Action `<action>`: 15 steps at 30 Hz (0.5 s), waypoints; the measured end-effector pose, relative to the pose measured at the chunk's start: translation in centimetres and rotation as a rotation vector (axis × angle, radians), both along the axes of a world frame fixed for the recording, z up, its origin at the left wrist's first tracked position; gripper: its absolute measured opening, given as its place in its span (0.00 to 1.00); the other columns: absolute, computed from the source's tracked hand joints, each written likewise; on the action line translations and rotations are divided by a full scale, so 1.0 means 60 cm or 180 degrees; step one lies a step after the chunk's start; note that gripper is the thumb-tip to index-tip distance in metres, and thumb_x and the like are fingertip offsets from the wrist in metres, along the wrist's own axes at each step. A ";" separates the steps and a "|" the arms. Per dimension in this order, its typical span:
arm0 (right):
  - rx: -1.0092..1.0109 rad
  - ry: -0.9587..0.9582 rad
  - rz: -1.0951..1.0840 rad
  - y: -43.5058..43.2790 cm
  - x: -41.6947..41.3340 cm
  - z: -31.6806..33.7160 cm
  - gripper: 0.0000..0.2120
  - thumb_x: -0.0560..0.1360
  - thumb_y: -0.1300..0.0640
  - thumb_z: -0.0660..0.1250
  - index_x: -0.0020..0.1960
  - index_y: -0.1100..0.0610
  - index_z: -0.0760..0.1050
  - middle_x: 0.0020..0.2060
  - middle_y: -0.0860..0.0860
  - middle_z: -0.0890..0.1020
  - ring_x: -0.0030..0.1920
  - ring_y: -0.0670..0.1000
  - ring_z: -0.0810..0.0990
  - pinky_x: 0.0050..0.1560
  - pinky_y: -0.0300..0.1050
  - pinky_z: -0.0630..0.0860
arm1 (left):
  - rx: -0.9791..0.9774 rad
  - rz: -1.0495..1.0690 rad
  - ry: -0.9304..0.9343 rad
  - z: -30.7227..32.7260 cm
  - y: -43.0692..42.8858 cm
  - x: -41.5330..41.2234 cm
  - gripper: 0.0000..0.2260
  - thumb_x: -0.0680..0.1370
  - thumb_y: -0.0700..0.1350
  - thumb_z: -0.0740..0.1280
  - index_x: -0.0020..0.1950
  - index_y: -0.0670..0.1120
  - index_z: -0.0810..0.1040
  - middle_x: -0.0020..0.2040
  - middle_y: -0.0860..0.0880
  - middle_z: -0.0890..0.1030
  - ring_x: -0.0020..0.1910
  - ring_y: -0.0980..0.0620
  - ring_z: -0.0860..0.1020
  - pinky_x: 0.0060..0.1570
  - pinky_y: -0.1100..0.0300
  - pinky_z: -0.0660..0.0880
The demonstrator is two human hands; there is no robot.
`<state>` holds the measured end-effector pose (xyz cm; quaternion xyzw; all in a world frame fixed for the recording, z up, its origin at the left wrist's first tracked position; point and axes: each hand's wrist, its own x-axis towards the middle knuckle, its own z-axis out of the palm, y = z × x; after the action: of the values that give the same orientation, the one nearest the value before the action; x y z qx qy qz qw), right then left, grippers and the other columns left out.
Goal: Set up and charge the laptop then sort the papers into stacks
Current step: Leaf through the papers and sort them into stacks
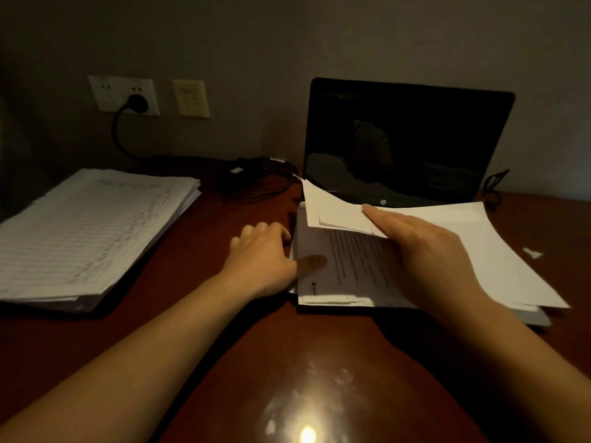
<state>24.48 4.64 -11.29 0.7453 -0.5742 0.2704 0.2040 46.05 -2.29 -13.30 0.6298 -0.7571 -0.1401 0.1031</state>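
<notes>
The paper stack [351,270] lies on the open laptop [406,139]. The left hand [262,260] grips its left edge, thumb on the printed page and fingers curled. The right hand [425,251] lifts the top sheets [463,238], fingers straight on top and thumb hidden. A spreadsheet stack [86,231] rests well apart on the desk [256,362].

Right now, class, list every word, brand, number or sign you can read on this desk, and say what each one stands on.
"hp": round logo on the laptop bezel, below the dark screen.
Printed page under the lifted sheets: lines of text, too blurred to read.
Left paper stack: a table grid, entries too small to read.
Charger brick label: unreadable.
</notes>
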 end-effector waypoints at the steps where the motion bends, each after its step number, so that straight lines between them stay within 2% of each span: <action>1: 0.0020 -0.0028 -0.0003 0.001 0.000 0.001 0.26 0.68 0.65 0.76 0.66 0.58 0.78 0.54 0.59 0.84 0.48 0.65 0.85 0.42 0.65 0.80 | 0.0001 -0.0006 -0.0033 0.003 0.001 -0.002 0.37 0.67 0.79 0.63 0.66 0.56 0.73 0.64 0.51 0.73 0.64 0.48 0.68 0.63 0.50 0.69; 4: 0.0302 -0.0016 0.0088 0.002 0.002 0.002 0.23 0.70 0.62 0.75 0.64 0.54 0.79 0.59 0.55 0.83 0.54 0.63 0.83 0.48 0.64 0.80 | 0.0151 0.0003 0.0394 0.009 -0.008 0.013 0.20 0.73 0.70 0.67 0.49 0.55 0.77 0.55 0.54 0.76 0.60 0.49 0.71 0.60 0.48 0.73; 6: 0.0542 0.0063 0.0177 0.001 0.000 0.004 0.20 0.72 0.59 0.74 0.64 0.51 0.80 0.61 0.52 0.82 0.57 0.59 0.82 0.52 0.58 0.80 | 0.0211 -0.0095 0.0807 0.009 -0.013 0.024 0.16 0.77 0.63 0.68 0.44 0.51 0.79 0.47 0.53 0.81 0.53 0.49 0.77 0.51 0.48 0.77; 8: 0.0821 0.0165 0.0288 0.001 -0.001 0.007 0.21 0.74 0.57 0.73 0.66 0.49 0.79 0.63 0.49 0.80 0.61 0.55 0.80 0.57 0.52 0.78 | 0.0152 -0.0142 0.1090 0.012 -0.013 0.031 0.13 0.80 0.56 0.68 0.44 0.48 0.81 0.43 0.51 0.82 0.45 0.52 0.80 0.38 0.57 0.75; 9: 0.0959 0.0221 0.0342 0.002 0.000 0.008 0.21 0.74 0.56 0.72 0.67 0.48 0.77 0.65 0.47 0.79 0.63 0.53 0.79 0.59 0.49 0.76 | 0.0072 -0.0108 0.1165 0.014 -0.014 0.034 0.12 0.81 0.53 0.68 0.43 0.48 0.82 0.41 0.52 0.82 0.42 0.54 0.80 0.35 0.60 0.72; 12: 0.1239 0.0305 0.0482 0.004 0.006 0.009 0.22 0.76 0.54 0.70 0.69 0.46 0.74 0.68 0.44 0.75 0.67 0.50 0.75 0.64 0.45 0.72 | -0.0260 0.0024 0.1149 0.018 -0.015 0.042 0.14 0.81 0.54 0.67 0.39 0.50 0.82 0.37 0.53 0.81 0.38 0.56 0.79 0.33 0.62 0.69; 15: 0.1426 0.0309 0.0498 0.007 0.012 0.012 0.22 0.78 0.52 0.67 0.71 0.45 0.71 0.70 0.42 0.73 0.69 0.48 0.72 0.66 0.42 0.69 | -0.0619 0.0118 0.0924 0.022 -0.017 0.050 0.18 0.82 0.56 0.64 0.37 0.49 0.80 0.34 0.50 0.80 0.35 0.51 0.79 0.31 0.58 0.70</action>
<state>25.22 5.07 -10.55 0.8263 -0.5499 0.1150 0.0394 49.07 -3.32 -12.01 0.6038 -0.7325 -0.1537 0.2744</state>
